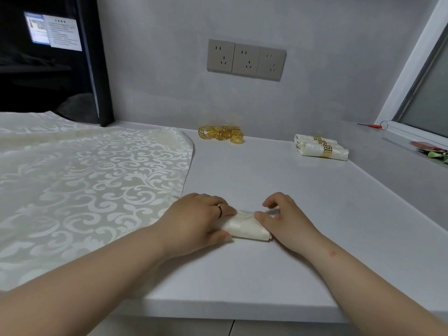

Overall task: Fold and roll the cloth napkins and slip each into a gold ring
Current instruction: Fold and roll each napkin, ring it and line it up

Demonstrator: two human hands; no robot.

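1. A person's left hand point(203, 219) and right hand point(286, 219) grasp a rolled napkin point(244, 225) that lies near the front edge of a pale grey bench point(266, 178), a little right of centre.
2. The left hand curls over the roll's left end, with the fingers on top and the thumb on the near side. A thin band shows on one finger.
3. The right hand holds the right end, with the thumb pressed on the cloth and the fingers bent above it.
4. The roll is cream and glossy and lies crosswise, left to right.
5. To the left, a spread cloth point(84, 180) of cream damask with a scroll pattern covers the bench, its right edge just beside the left hand.
6. A heap of gold rings point(221, 134) with a cut-out key pattern sits at the far side, close to the wall.
7. At the far right, finished rolls point(320, 147) lie side by side, each banded in gold, well apart from the hands.
8. Three wall sockets point(246, 59) are set in the grey wall above the rings.
9. A dark appliance point(48, 69) bearing paper labels stands at the far left. A window frame point(412, 81) rises at the far right, with a small red-handled object point(375, 126) on its sill.
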